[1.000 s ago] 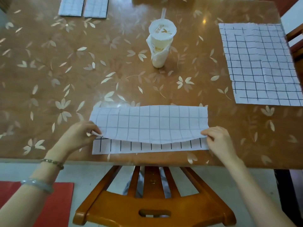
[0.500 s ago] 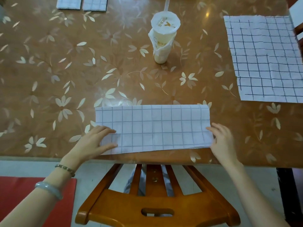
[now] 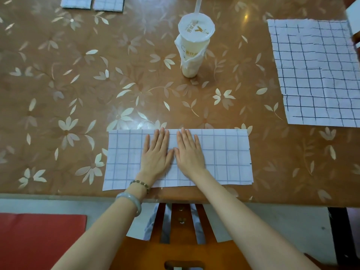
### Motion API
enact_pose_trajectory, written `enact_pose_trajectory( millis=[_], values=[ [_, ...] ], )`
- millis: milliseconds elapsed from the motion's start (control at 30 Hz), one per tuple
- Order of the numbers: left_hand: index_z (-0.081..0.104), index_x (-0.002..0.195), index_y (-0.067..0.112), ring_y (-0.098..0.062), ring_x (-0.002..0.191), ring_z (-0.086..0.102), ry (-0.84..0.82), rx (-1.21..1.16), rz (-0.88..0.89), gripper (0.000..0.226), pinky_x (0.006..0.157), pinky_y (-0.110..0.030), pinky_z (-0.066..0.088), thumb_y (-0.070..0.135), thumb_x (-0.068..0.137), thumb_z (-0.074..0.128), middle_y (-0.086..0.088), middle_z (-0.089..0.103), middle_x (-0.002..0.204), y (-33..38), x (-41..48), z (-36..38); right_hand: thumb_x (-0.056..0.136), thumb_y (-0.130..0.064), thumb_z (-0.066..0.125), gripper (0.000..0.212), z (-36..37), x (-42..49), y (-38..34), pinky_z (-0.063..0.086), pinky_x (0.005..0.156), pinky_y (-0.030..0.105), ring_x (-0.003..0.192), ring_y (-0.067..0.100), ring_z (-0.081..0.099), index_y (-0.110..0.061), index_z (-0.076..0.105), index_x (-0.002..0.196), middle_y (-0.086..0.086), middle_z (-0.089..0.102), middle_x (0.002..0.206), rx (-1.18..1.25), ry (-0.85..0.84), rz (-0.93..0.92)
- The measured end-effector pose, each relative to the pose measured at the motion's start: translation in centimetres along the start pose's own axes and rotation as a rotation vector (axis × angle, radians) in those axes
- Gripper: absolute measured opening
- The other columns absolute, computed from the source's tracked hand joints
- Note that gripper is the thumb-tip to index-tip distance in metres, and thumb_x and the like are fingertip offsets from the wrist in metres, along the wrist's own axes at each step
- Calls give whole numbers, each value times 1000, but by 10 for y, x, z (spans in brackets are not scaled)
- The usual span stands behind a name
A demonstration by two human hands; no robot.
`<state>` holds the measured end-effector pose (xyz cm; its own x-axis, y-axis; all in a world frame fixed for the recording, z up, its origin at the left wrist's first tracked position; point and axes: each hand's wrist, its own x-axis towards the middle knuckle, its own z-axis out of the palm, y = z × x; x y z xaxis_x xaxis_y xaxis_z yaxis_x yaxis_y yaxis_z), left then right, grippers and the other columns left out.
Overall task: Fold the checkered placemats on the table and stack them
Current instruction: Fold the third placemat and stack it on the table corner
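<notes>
1. Two flat, open hands are pressing on the folded white placemat with a thin dark grid [image 3: 224, 156], which is lying at the near edge of the brown floral-patterned table [image 3: 78, 94]. The left hand [image 3: 156, 152] and right hand [image 3: 190, 152] are resting side by side at its middle, fingers spread toward the far fold, gripping nothing.
2. Orientation: the folded placemat's long axis is running left to right, parallel to the near table edge; the crease is facing away from the person, the loose edges are facing the person.
3. Risk, as judged: the outer ends are lying unpressed, so they may be springing up or shifting. At the right end a lower layer is showing slightly past the upper one, suggesting imperfect alignment; any further fold would be carrying that offset along.
4. Risk, as judged: the glossy table surface is likely letting the sheet slide toward the near edge under uneven pressure.
5. Beyond the placemat, a tall sealed drink cup with a straw [image 3: 194, 45] is standing well apart; sweeping motions could be reaching it.
6. An unfolded white grid placemat [image 3: 321, 75] is waiting at far right; two small folded grid pieces [image 3: 93, 3] are lying at the far left.
</notes>
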<state>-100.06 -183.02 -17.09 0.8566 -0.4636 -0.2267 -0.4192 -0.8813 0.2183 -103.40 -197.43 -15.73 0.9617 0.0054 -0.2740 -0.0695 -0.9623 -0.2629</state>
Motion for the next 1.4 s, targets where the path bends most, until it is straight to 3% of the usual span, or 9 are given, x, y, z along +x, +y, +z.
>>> enact_pose_trajectory(
  millis=[167, 300, 500, 600, 767, 900, 1067, 1300, 1400],
  values=[
    [15, 152, 12, -19, 148, 8, 26, -10, -121, 68, 119, -46, 2, 52, 98, 12, -6, 15, 160, -4, -1, 5, 98, -44, 12, 63, -1, -4, 26, -7, 117, 37, 146, 19, 0, -8, 9, 150, 8, 6, 158, -22, 4, 15],
    [-4, 153, 18, -14, 148, -13, 34, -19, -224, 67, 119, -44, -8, 54, 98, 6, 0, -7, 161, -34, -8, 0, 100, -42, 13, 58, -10, -18, 80, -9, 117, 35, 143, 15, -13, -16, 0, 150, 3, -8, 155, -58, 28, 76],
    [-2, 154, 14, -14, 147, -13, 29, 1, -325, 71, 119, -45, -8, 55, 96, 4, -2, -4, 162, -92, -24, -18, 97, -47, 4, 63, -22, -36, 147, -1, 119, 37, 144, 15, -9, -13, 5, 150, 9, 4, 159, -121, 66, 253],
    [-2, 153, 10, -16, 147, -13, 34, 18, -331, 73, 118, -45, -13, 55, 96, 4, -6, -4, 162, -90, -27, -19, 99, -45, 7, 63, -29, -36, 129, -3, 119, 41, 145, 17, -9, -8, 6, 150, 9, 2, 158, -98, 124, 326],
    [9, 152, 8, -22, 149, 1, -4, 48, -28, 71, 119, -49, -1, 53, 98, 0, -9, 4, 161, -20, -24, -6, 98, -38, 10, 57, -12, -23, 31, -5, 118, 41, 145, 19, -8, -11, -4, 146, 5, -5, 156, 14, 69, 13],
    [15, 152, 7, -20, 149, 6, -30, 41, -7, 68, 119, -49, 4, 49, 100, 12, -9, 11, 160, 1, -26, 7, 99, -40, 11, 59, 6, -16, 8, -1, 117, 41, 145, 21, 0, -7, 7, 147, 10, 10, 157, -44, 14, -41],
    [4, 153, 13, -19, 149, -4, -12, 53, -169, 71, 119, -46, -7, 56, 97, 7, -4, 0, 161, -28, -34, 3, 99, -40, 12, 57, 2, -29, 60, -10, 117, 33, 144, 16, -11, -13, -2, 147, 4, -6, 156, -49, 0, -8],
    [-5, 153, 15, -18, 148, -10, 10, -17, -402, 72, 118, -46, -10, 57, 97, 11, -5, -4, 161, -77, -54, -8, 96, -42, 10, 65, -17, -54, 134, 3, 119, 38, 145, 18, 2, -4, 16, 149, 11, 11, 158, -17, 66, 223],
    [7, 154, 11, -26, 149, -1, 66, -113, -474, 72, 119, -45, -6, 54, 99, 26, -12, 4, 161, -80, -56, -19, 98, -31, 28, 53, -24, -53, 125, 7, 119, 43, 146, 24, 8, -5, 31, 144, 14, 18, 156, 61, 143, 264]
  ],
)
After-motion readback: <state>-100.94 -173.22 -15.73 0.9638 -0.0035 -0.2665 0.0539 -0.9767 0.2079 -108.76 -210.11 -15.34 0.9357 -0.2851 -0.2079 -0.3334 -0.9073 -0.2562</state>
